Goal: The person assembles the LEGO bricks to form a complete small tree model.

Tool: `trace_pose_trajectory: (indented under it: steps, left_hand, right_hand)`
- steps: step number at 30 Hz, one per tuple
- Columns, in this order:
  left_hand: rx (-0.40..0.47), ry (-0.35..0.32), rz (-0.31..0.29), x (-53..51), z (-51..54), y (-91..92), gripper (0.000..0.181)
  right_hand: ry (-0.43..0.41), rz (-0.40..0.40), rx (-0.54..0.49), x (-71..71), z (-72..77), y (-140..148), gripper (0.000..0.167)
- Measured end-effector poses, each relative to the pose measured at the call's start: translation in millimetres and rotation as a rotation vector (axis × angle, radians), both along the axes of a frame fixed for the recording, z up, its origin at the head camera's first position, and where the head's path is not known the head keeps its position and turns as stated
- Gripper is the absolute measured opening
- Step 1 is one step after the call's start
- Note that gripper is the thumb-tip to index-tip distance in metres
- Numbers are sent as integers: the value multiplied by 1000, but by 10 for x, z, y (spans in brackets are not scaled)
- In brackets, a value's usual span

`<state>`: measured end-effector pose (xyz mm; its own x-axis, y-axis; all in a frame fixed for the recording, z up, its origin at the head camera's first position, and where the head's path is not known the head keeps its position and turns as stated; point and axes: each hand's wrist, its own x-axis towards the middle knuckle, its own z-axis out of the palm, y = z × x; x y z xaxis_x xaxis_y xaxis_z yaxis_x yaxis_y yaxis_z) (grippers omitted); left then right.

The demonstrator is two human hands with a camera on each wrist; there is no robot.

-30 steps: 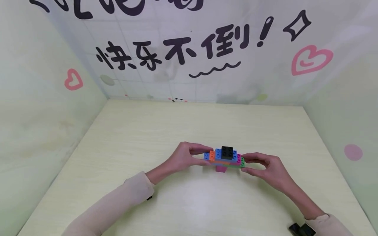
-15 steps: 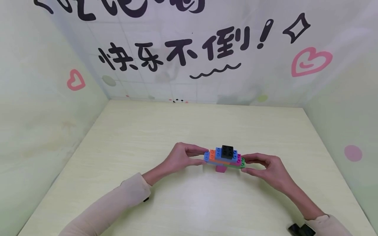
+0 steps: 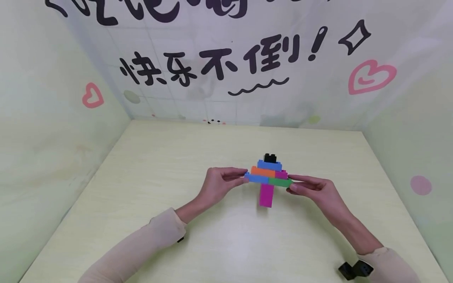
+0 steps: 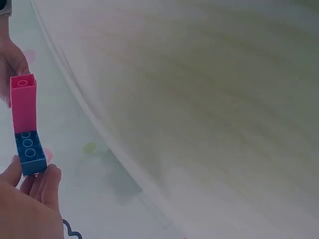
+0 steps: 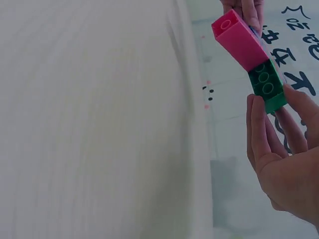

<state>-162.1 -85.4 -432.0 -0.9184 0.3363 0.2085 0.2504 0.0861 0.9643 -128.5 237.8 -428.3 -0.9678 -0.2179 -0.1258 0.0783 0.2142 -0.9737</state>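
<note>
Between my two hands is a tree-shaped stack of toy building blocks. A black block (image 3: 270, 158) tops it, above a blue block (image 3: 269, 165). Below come an orange block (image 3: 263, 171) beside a magenta one (image 3: 281, 174), then a light blue block (image 3: 257, 178) beside a green block (image 3: 280, 182). A magenta stem (image 3: 266, 195) hangs under the middle; its hollow underside faces both wrist cameras. My left hand (image 3: 221, 184) pinches the light blue end between thumb and fingers. At the other end, my right hand (image 3: 316, 192) pinches the green block.
A pale wood-grain table (image 3: 226, 239) lies beneath. Printed cloth walls stand at the back (image 3: 198, 90) and on both sides. A small black device (image 3: 355, 270) sits at the right cuff, and part of another (image 3: 181, 239) shows under the left cuff.
The block stack has tipped from a top view to a side view, its top moving up in the head view and its stem coming into sight. My right hand has risen slightly with it.
</note>
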Motion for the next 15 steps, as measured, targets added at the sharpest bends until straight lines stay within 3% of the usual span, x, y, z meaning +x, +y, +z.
trace_pose_trajectory:
  steps: [3,7,11,15]
  left_hand:
    - [-124,61,21,6,-54,19,33]
    - [-277,128,3,-14,-101,50,34]
    - [-369,133,-23,-39,-137,74,31]
    - [-425,124,-35,-49,-168,96,31]
  right_hand:
    - [-38,5,-37,-28,-84,-39,47]
    - [-117,-8,-64,-51,-174,-91,49]
    - [-176,-32,-45,-65,-234,-132,50]
    - [-169,-64,34,-66,-261,-169,51]
